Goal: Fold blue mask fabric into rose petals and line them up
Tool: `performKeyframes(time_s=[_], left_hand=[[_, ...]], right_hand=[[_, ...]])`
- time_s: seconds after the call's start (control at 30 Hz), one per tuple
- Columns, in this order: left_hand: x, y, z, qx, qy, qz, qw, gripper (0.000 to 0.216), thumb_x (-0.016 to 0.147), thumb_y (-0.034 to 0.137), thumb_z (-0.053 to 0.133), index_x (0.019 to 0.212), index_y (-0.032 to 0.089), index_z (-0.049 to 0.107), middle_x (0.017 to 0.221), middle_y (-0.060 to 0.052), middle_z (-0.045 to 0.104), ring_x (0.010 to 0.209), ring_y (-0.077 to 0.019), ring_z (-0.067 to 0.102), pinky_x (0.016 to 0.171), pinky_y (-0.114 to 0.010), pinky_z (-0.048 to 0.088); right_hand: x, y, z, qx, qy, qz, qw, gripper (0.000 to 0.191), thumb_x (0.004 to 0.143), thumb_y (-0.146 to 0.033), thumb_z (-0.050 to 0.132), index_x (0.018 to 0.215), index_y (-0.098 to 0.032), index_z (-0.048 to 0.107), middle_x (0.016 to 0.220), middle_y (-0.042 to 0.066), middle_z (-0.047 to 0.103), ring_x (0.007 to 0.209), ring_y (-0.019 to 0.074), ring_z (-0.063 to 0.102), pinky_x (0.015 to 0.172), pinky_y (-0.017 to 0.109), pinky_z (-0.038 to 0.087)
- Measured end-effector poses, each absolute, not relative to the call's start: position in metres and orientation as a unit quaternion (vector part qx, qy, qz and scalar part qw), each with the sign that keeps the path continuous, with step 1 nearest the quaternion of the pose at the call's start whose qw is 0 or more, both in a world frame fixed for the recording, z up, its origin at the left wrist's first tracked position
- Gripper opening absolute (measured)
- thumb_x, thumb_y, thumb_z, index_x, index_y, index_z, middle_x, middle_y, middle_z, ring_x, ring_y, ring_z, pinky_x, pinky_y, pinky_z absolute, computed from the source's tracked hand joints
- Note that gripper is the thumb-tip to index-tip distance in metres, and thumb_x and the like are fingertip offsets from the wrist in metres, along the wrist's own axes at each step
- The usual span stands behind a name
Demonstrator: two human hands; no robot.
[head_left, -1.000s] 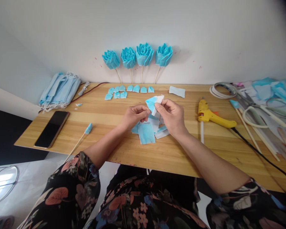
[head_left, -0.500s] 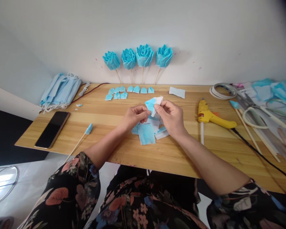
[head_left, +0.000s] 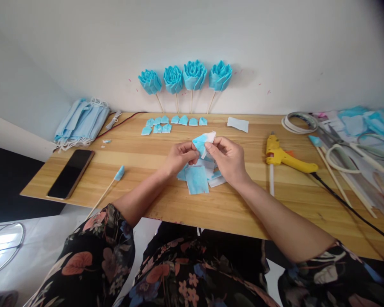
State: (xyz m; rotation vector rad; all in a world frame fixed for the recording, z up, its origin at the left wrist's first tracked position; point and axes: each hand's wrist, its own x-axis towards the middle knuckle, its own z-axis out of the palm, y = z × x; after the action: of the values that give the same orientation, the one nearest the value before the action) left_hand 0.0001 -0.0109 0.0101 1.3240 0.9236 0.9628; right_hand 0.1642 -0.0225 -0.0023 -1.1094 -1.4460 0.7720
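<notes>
Between my two hands is a partly folded blue-and-white fabric piece (head_left: 202, 140), its white corner pointing up to the right. My left hand (head_left: 182, 157) pinches its left side, fingers curled in. My right hand (head_left: 228, 158) grips the right side between thumb and forefinger. Below them on the wooden table lies a loose pile of cut fabric squares (head_left: 197, 180), blue and white, partly hidden by my hands. Beyond, small folded blue petals (head_left: 157, 128) lie in rows.
Several blue fabric flowers (head_left: 195, 76) on sticks lean against the wall. To the left are stacked face masks (head_left: 80, 121), a phone (head_left: 71, 174) and a blue-tipped stick (head_left: 119, 173). On the right lie a yellow glue gun (head_left: 281, 157), scissors (head_left: 342, 157) and a tape roll (head_left: 299, 123).
Both hands have shifted slightly left with the fabric piece, and it tilts a little differently. Everything else on the table stays in place.
</notes>
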Motion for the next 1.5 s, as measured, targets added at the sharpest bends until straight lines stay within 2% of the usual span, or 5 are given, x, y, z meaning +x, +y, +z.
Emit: performKeyframes(time_s=[0.4, 0.57, 1.0, 1.23, 1.5], left_hand=[[-0.002, -0.001, -0.003, 0.524, 0.401, 0.443, 0.606, 0.035, 0.085, 0.048, 0.06, 0.08, 0.014, 0.065, 0.056, 0.0, 0.061, 0.046, -0.0083, 0.049, 0.049, -0.023, 0.037], [-0.001, -0.001, -0.002, 0.532, 0.402, 0.466, 0.581, 0.051, 0.085, 0.061, 0.06, 0.064, 0.014, 0.06, 0.061, -0.003, 0.062, 0.051, -0.0078, 0.052, 0.052, -0.023, 0.04], [-0.002, -0.006, 0.005, 0.516, 0.395, 0.49, 0.58, 0.033, 0.074, 0.042, 0.078, 0.068, 0.015, 0.061, 0.056, 0.003, 0.057, 0.051, -0.0063, 0.047, 0.052, -0.021, 0.037], [-0.004, -0.006, 0.007, 0.517, 0.397, 0.498, 0.572, 0.034, 0.076, 0.042, 0.076, 0.066, 0.015, 0.059, 0.056, 0.003, 0.055, 0.052, -0.0064, 0.045, 0.053, -0.022, 0.035], [-0.001, -0.005, 0.003, 0.537, 0.395, 0.481, 0.569, 0.037, 0.076, 0.046, 0.077, 0.067, 0.015, 0.059, 0.057, 0.003, 0.055, 0.05, -0.0057, 0.045, 0.051, -0.022, 0.035]], right_hand=[[0.167, -0.019, -0.003, -0.47, -0.583, 0.338, 0.571, 0.024, 0.086, -0.035, 0.066, 0.071, -0.019, 0.057, 0.062, -0.004, 0.048, 0.059, 0.0094, 0.041, 0.057, 0.025, 0.034], [0.165, -0.02, -0.002, -0.469, -0.596, 0.366, 0.54, 0.023, 0.085, -0.036, 0.066, 0.071, -0.019, 0.058, 0.062, -0.004, 0.048, 0.058, 0.0092, 0.039, 0.056, 0.025, 0.034], [0.165, -0.021, 0.0, -0.48, -0.608, 0.389, 0.498, 0.023, 0.084, -0.038, 0.065, 0.071, -0.019, 0.063, 0.061, -0.003, 0.054, 0.057, 0.01, 0.044, 0.055, 0.025, 0.036], [0.169, -0.02, 0.001, -0.435, -0.61, 0.393, 0.533, 0.033, 0.095, -0.044, 0.055, 0.074, -0.02, 0.064, 0.071, 0.0, 0.063, 0.072, 0.0133, 0.057, 0.072, 0.027, 0.044], [0.167, -0.021, 0.0, -0.476, -0.604, 0.41, 0.49, 0.03, 0.085, -0.042, 0.065, 0.068, -0.02, 0.056, 0.06, -0.004, 0.049, 0.056, 0.0095, 0.039, 0.053, 0.025, 0.03]])
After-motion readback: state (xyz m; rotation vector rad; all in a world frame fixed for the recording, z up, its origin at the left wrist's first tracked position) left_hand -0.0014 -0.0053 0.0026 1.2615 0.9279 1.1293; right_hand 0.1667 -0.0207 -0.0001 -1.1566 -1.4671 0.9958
